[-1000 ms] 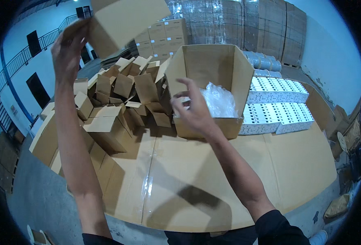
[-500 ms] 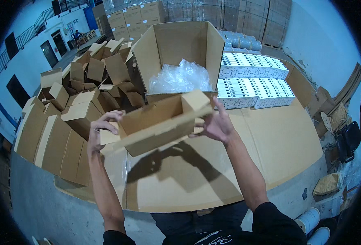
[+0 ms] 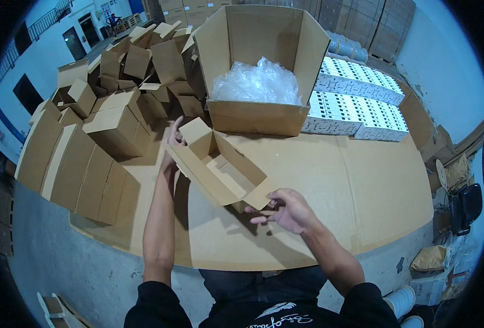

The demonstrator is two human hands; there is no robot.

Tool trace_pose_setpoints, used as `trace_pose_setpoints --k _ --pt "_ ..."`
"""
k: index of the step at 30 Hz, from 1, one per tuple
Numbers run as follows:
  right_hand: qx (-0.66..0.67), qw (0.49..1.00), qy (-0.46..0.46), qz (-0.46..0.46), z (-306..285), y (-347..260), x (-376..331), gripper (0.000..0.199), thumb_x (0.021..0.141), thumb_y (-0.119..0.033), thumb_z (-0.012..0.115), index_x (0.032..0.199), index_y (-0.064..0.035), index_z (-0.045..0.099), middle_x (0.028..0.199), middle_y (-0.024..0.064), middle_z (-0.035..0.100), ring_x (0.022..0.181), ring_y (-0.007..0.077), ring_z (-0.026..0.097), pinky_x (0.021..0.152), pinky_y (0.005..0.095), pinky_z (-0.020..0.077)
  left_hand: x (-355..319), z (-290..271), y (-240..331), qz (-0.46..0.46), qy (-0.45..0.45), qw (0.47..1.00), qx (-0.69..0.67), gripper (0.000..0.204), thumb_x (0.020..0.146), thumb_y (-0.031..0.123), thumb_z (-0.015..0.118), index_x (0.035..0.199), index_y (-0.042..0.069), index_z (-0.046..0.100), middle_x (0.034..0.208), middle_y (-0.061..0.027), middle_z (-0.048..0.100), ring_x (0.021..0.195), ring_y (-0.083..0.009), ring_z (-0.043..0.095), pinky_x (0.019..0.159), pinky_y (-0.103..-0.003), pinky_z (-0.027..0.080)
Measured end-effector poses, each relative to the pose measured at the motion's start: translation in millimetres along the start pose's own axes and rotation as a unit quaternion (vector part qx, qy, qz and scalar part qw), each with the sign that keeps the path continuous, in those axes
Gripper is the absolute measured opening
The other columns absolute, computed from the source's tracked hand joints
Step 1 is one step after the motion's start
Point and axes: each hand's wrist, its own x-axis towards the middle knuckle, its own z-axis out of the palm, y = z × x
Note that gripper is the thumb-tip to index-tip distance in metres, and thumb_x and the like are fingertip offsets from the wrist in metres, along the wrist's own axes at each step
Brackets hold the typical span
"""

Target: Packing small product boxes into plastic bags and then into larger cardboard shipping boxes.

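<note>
A small open-topped cardboard box (image 3: 206,164) is held slanting above the table, its open side facing up and its inside visible. At its far left end, my left hand (image 3: 173,139) braces the wall and flap, fingers pointing away and partly hidden behind the cardboard. My right hand (image 3: 290,212) pinches the near right flap between thumb and forefinger, the other fingers loosely bent beneath. Straight beyond stands a large open carton (image 3: 258,119) with crumpled clear plastic bags (image 3: 257,82) inside.
Several folded-up cardboard boxes (image 3: 119,123) are heaped on the left. White patterned small boxes (image 3: 357,112) stand in rows at the far right. A cardboard sheet (image 3: 318,186) covers the table. Beyond its right edge are a black chair (image 3: 465,205) and spools (image 3: 400,300).
The small box has swung round: its right end has come down toward me and its left end points away. My right hand has moved nearer with it. The view has shifted.
</note>
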Motion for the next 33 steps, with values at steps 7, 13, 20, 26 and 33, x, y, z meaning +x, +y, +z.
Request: trace_pose_setpoints --k 7,13,20,26,33 --pt "0.156 0.987 -0.031 -0.007 25 78 -13 0.028 0.106 -0.008 0.045 0.129 0.0062 0.054 0.124 0.018 0.065 0.116 0.0317 0.067 0.103 0.0584 0.055 -133 3 34 -0.292 0.117 0.932 -0.178 0.053 0.1 0.03 0.061 0.144 0.002 0.048 0.124 -0.0103 0.065 0.112 -0.0197 0.065 0.092 -0.034 0.055" --pt "0.115 0.993 -0.029 -0.003 63 127 -6 0.024 0.106 -0.012 0.051 0.128 -0.0033 0.057 0.116 0.0088 0.065 0.108 0.0209 0.064 0.099 0.0493 0.0568 -234 18 73 -0.029 0.006 0.981 -0.193 0.059 0.098 0.03 0.069 0.143 -0.001 0.048 0.13 -0.0114 0.063 0.115 -0.0194 0.063 0.096 -0.037 0.053" --pt "-0.135 0.986 -0.046 0.084 66 118 10 0.025 0.106 -0.018 0.055 0.129 -0.0057 0.054 0.113 0.0074 0.065 0.091 0.0168 0.065 0.085 0.0345 0.0543 -187 38 80 -0.199 0.138 0.97 -0.006 0.046 0.105 0.022 0.061 0.141 -0.004 0.052 0.141 -0.0122 0.058 0.128 -0.0212 0.054 0.11 -0.035 0.04" --pt "-0.347 0.915 0.028 -0.204 -2 113 -15 0.022 0.098 -0.005 0.06 0.12 -0.0003 0.058 0.1 0.0103 0.069 0.089 0.0176 0.068 0.08 0.0315 0.0544 -164 31 79 -0.192 0.137 0.971 0.029 0.05 0.105 0.027 0.062 0.142 -0.006 0.051 0.143 -0.0142 0.058 0.131 -0.0232 0.053 0.111 -0.035 0.039" --pt "-0.486 0.806 0.184 -0.285 -61 85 -34 0.017 0.089 0.002 0.061 0.106 0.0005 0.062 0.097 0.0142 0.068 0.082 0.0221 0.069 0.073 0.0332 0.0565 -119 23 89 -0.226 0.116 0.954 0.16 0.049 0.106 0.032 0.06 0.136 -0.006 0.054 0.136 -0.0167 0.062 0.127 -0.026 0.056 0.109 -0.039 0.041"
